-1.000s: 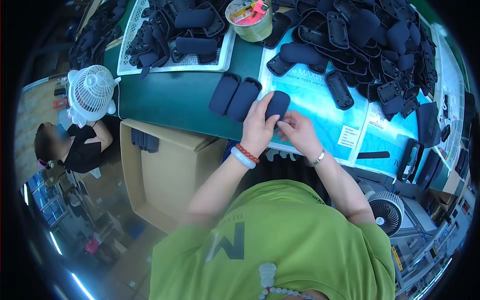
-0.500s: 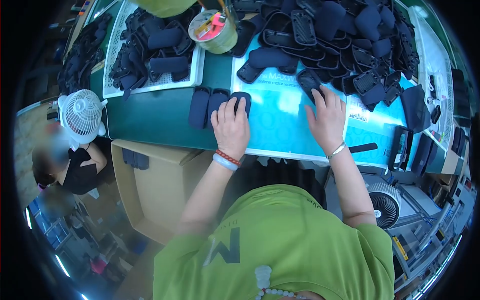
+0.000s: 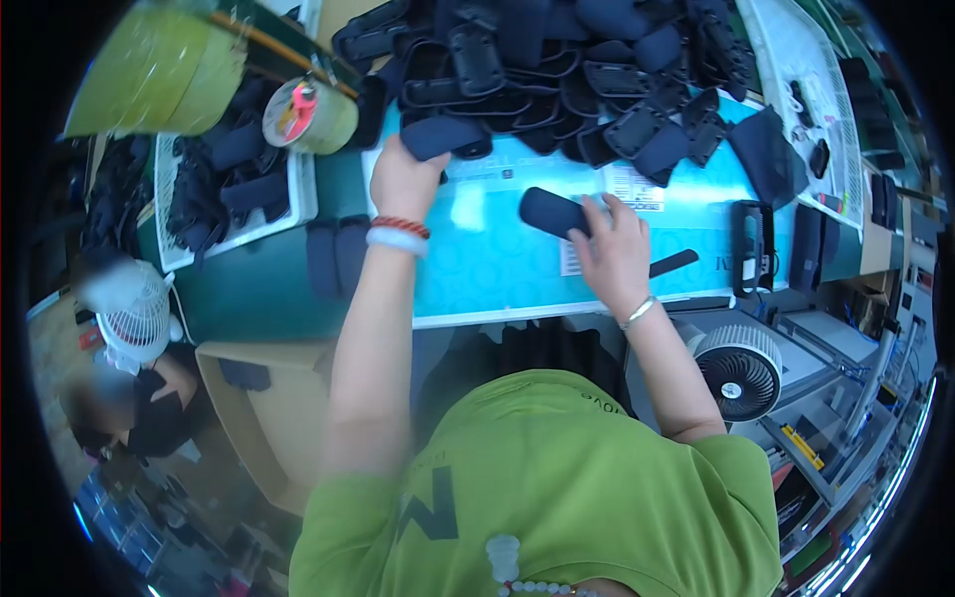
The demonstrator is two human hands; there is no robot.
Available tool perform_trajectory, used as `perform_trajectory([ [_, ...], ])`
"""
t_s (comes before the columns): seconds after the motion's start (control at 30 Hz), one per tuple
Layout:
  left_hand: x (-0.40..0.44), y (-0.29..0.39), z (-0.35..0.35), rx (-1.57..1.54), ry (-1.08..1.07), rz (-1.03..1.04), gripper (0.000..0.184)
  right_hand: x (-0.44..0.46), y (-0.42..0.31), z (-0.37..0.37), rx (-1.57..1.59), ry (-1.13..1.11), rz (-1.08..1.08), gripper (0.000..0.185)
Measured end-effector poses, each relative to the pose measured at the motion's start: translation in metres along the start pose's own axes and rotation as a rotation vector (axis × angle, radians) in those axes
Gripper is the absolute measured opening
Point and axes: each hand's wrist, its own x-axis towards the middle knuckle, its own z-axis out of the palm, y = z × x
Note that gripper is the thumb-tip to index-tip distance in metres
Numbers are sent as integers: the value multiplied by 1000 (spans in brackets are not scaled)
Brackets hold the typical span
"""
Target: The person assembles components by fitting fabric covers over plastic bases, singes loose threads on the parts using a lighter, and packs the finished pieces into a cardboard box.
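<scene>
My left hand [image 3: 403,184] grips a rounded dark fabric cover [image 3: 440,137] at the near edge of the big pile. In my right hand [image 3: 612,249] is the end of a flat dark oval piece [image 3: 552,212], held over the blue printed sheet [image 3: 477,269]. The heap of black mesh-backed shells and dark covers [image 3: 557,75] lies beyond both hands. Left of the sheet, dark padded pieces [image 3: 351,254] stand side by side on the green table [image 3: 239,289].
A white tray [image 3: 306,189] of dark parts and a tape-wrapped tub [image 3: 338,121] stand at left. An open carton [image 3: 288,418] sits below the table edge, near a white fan [image 3: 134,313] and a seated person [image 3: 149,408]. A black fan [image 3: 738,373] stands at lower right.
My left hand has left the row of padded pieces and taken a cover by the pile. My right hand has drawn a dark piece toward me. The view has shifted right.
</scene>
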Motion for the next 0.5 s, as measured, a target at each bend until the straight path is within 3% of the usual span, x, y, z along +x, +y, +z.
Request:
perform_trajectory([
  [0.1,-18,15,-1,-1253,-415,-798,21,-2,2,-4,22,-76,-142,48],
  [0.13,-30,24,1,-1435,-441,-933,28,-6,1,0,75,-105,-183,47],
  [0.2,-51,25,11,-1681,-636,-944,44,0,5,3,62,-118,-203,49],
  [0.27,-72,35,6,-1698,-677,-818,56,8,12,2,113,-121,-184,50],
  [0.4,-101,26,-4,-1939,-736,-642,44,20,7,1,120,-139,-203,43],
  [0.5,-104,32,-25,-2089,-765,-588,50,21,3,6,155,-135,-157,45],
])
